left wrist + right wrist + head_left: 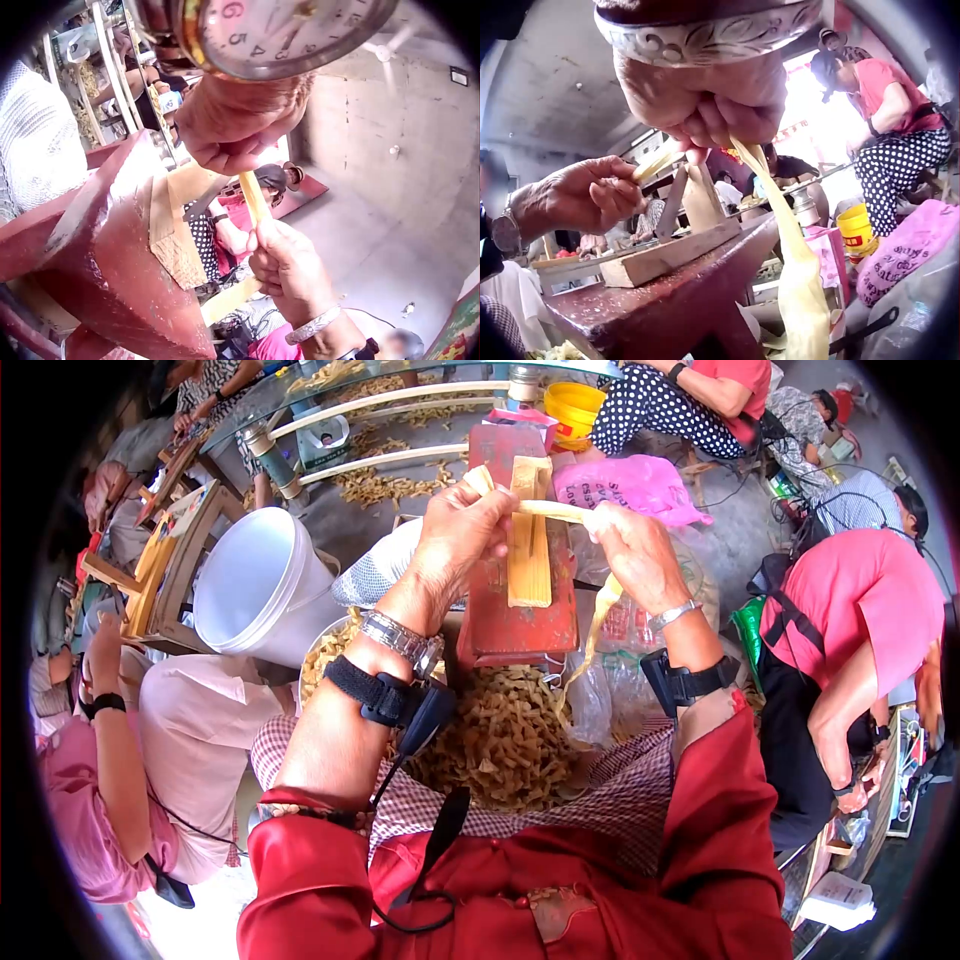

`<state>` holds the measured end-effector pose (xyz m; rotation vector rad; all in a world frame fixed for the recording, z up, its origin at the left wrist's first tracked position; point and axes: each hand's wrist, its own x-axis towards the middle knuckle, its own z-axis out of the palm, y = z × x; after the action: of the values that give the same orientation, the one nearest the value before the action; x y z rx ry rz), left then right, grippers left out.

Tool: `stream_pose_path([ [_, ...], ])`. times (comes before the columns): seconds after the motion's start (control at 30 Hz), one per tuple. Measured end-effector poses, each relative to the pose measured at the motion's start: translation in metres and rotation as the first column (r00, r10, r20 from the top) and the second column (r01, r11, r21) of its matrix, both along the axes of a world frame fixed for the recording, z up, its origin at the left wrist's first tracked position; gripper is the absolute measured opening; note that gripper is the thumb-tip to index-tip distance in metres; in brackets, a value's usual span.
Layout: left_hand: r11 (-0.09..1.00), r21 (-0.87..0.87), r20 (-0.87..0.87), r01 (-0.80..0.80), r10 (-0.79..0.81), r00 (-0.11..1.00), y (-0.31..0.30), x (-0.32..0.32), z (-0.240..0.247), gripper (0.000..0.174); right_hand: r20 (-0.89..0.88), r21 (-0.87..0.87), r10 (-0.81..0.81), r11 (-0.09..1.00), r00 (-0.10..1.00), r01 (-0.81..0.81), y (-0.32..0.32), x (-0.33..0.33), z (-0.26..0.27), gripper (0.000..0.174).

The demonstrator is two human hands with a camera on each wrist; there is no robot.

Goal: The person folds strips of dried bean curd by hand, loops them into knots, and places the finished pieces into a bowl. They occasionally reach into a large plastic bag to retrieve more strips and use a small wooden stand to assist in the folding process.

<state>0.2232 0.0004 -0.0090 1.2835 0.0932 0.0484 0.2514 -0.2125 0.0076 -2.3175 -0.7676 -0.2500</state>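
Observation:
A long pale-yellow strip (550,511), soft and pliable, is stretched between my two hands above a wooden block (530,565) on a red bench (488,625). My left hand (462,532) pinches one end, with a short piece sticking up past the fingers. Farther along, my right hand (640,556) grips the strip, and its loose tail (799,285) hangs down below. In the right wrist view a flat blade (673,202) stands upright on the block beside a wooden post (700,199), just under the strip. Short yellowish pieces (500,735) lie heaped in front of the bench.
A white bucket (255,585) stands left of the bench. A pink plastic bag (630,490) and a yellow bucket (575,415) are beyond it on the right. People sit close on both sides, one in a pink top (860,600). A glass table (400,380) is ahead.

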Motion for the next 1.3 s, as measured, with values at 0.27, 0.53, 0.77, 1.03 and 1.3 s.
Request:
stream_pose_path([
  [0.27, 0.964, 0.26, -0.084, -0.059, 0.083, 0.993, 0.004, -0.01, -0.029, 0.021, -0.188, 0.077, 0.004, 0.997, 0.982, 0.01, -0.018, -0.007, -0.078, 0.015],
  [0.53, 0.864, 0.225, -0.305, 0.45, -0.377, 0.875, 0.003, -0.131, -0.015, 0.024, -0.541, 0.521, 0.216, 0.845, 0.813, 0.122, -0.018, -0.104, -0.026, 0.022],
  [0.77, 0.879, -0.179, -0.506, 0.442, -0.468, 0.725, -0.006, -0.195, -0.082, 0.027, -0.469, 0.54, 0.49, 0.817, 0.735, -0.2, 0.024, -0.188, -0.03, 0.017],
  [1.03, 0.81, -0.548, -0.477, 0.21, -0.508, 0.717, -0.025, -0.208, -0.069, 0.034, -0.446, 0.608, 0.689, 0.702, 0.572, -0.371, 0.047, -0.259, -0.063, 0.023],
  [1.3, 0.91, -0.375, -0.365, 0.174, -0.318, 0.875, -0.002, -0.219, -0.061, 0.016, -0.533, 0.777, 0.473, 0.602, 0.702, 0.185, 0.032, -0.246, -0.066, 0.028],
])
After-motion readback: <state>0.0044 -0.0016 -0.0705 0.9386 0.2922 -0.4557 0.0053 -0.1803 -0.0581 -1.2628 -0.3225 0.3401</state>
